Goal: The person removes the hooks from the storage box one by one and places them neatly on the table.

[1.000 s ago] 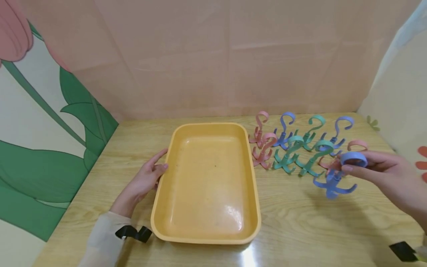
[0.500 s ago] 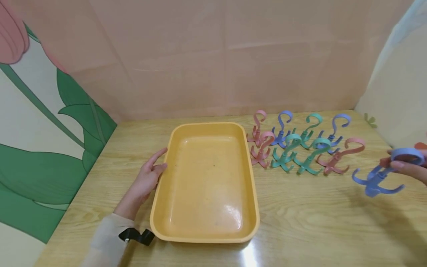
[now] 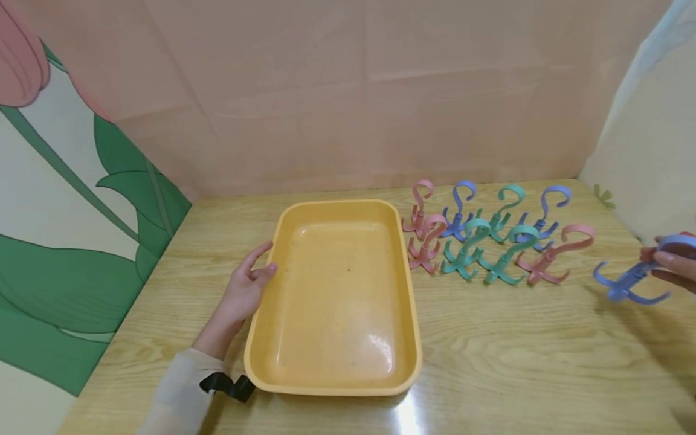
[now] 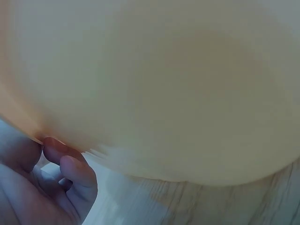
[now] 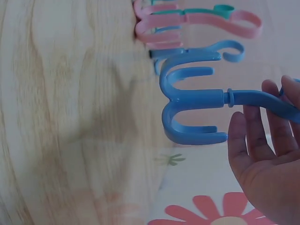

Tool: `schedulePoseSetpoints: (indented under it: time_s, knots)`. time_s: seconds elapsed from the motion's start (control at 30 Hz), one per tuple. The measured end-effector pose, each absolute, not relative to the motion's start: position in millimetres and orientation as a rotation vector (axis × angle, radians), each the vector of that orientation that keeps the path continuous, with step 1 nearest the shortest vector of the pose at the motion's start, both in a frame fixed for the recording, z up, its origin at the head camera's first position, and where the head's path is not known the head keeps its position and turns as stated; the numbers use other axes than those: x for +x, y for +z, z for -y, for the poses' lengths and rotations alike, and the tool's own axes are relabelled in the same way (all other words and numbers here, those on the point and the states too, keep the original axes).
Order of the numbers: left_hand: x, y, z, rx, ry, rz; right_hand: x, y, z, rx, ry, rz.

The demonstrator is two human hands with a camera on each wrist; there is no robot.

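Note:
My left hand (image 3: 246,295) grips the left rim of a yellow rectangular tray (image 3: 251,338), thumb over the edge. Curled fingers (image 4: 77,171) show at the tray's edge in the left wrist view. At the far right of the head view, my right hand (image 3: 676,266) holds a blue rotating four-prong hanger hook (image 3: 625,284) by its curved top, prongs pointing left above the table. The right wrist view shows the blue hook (image 5: 197,98) close up, its shadow on the wood and the right hand's fingers (image 5: 257,136) around its stem.
Several similar hooks in pink, blue and green stand grouped on the wooden table right of the tray, among them a pink one (image 3: 544,266) and a green one (image 3: 502,263). A pink curtain backdrop (image 3: 348,109) hangs behind; a leaf-patterned panel (image 3: 65,278) borders the left.
My right hand has carried the blue hook rightward from the group toward the frame's right edge, revealing the pink hook behind. My left thumb has shifted slightly over the tray rim.

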State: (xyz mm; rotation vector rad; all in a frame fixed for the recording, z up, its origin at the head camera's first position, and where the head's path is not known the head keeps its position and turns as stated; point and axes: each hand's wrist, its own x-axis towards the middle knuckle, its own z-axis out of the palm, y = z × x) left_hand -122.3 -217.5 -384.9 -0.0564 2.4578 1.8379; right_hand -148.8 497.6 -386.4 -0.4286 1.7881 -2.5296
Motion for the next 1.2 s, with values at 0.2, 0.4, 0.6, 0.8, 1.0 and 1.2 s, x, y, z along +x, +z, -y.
schedulePoseSetpoints:
  time_s: [0.2,0.4,0.6,0.8,1.0,1.2]
  knots:
    - [-122,-384,217,-0.052,1.817,-2.465,-157,-393,-493,-0.475,-2.529,-1.860]
    - [-123,-385,217,-0.055,1.817,-2.470,-157,-394,-476,-0.546,-2.528,-1.981]
    - [-123,-385,216,-0.055,1.814,-2.473,-159,-392,-464,-0.668,-2.567,-1.940]
    - [-123,-386,216,-0.055,1.839,-2.467,-164,-393,-460,-0.600,-2.612,-1.934]
    - [-122,-385,215,-0.050,1.834,-2.476,-165,-396,-460,-0.558,-2.597,-1.928]
    - [-122,-387,216,-0.048,1.855,-2.463,-166,-397,-457,-0.539,-2.633,-1.856]
